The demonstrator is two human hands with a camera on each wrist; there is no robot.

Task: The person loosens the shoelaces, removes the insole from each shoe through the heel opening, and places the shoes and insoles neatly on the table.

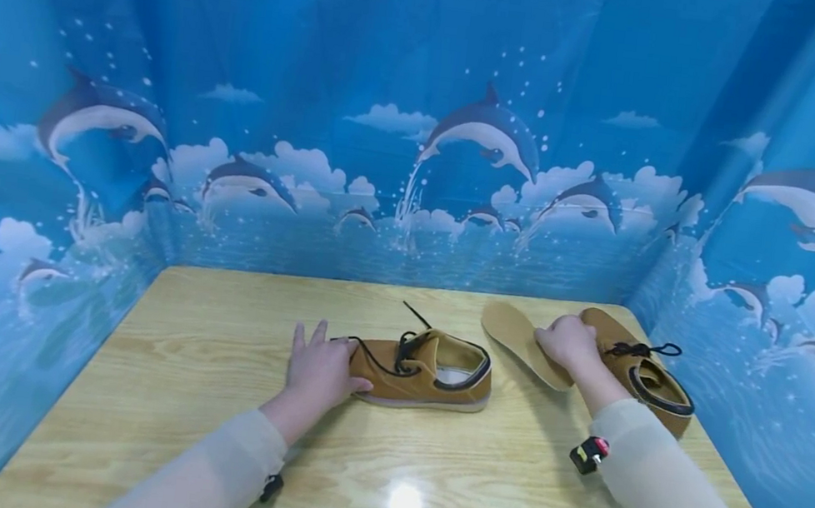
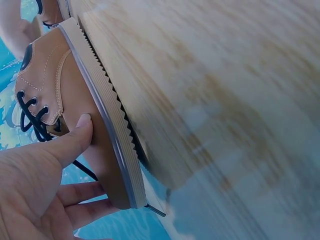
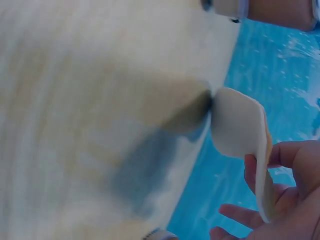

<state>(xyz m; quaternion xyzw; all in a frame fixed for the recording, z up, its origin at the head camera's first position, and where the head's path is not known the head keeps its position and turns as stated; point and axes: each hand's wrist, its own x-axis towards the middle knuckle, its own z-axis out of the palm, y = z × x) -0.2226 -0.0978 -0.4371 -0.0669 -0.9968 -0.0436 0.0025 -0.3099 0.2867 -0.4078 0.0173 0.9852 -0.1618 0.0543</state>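
A brown lace-up shoe (image 1: pixel 394 370) stands on the table in the head view, toe to the left, its black laces loose and a pale inside visible at the opening. My left hand (image 1: pixel 319 365) grips its toe; in the left wrist view the thumb (image 2: pixel 80 132) presses one side and fingers lie at the other. A tan insole (image 1: pixel 519 338), white underneath, is pinched in my right hand (image 1: pixel 570 339). In the right wrist view the insole (image 3: pixel 240 125) is bent, held between thumb and fingers. Beside that hand sits a second brown shoe (image 1: pixel 613 332) with its laces tied.
The pale wooden table (image 1: pixel 206 432) meets a blue dolphin-print curtain (image 1: pixel 363 115) at its back and sides. The second shoe stands near the table's right edge. A small dark device (image 1: pixel 588 455) hangs at the right wrist.
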